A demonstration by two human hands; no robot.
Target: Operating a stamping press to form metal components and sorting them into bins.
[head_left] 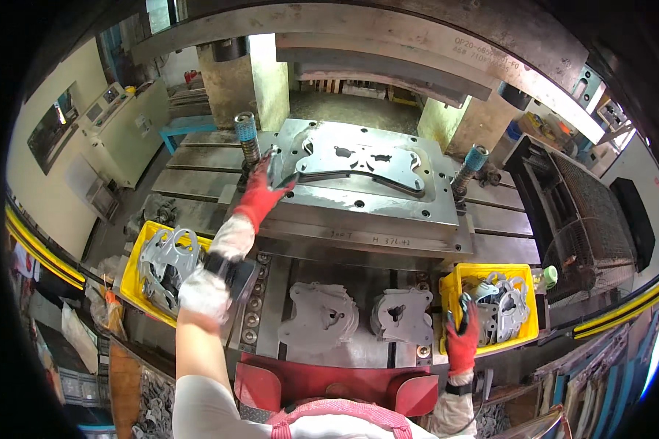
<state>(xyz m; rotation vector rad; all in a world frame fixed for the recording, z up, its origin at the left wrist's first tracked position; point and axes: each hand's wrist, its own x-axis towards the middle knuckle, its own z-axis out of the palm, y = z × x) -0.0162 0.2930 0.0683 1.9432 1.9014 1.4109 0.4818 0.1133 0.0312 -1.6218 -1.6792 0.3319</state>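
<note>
My left hand point(262, 192), in a red glove with dark fingers, reaches to the left edge of the steel die block point(322, 196). Its fingers and thumb are spread, and I see nothing held in them. Just right of it, a shaped metal section point(359, 159) with cut-outs lies on top of the die. My right hand point(463, 338), gloved the same way, is at the left rim of the right yellow bin point(449, 293). Its fingers point up with the thumb apart. Grey stamped metal parts point(512, 313) fill that bin beside it.
Two stacks of grey plates, a left one point(316, 318) and a right one point(403, 316), lie before the die. A left yellow bin point(130, 282) holds more parts. Guide posts stand at left point(247, 135) and right point(470, 168). The upper press tool point(388, 62) hangs above.
</note>
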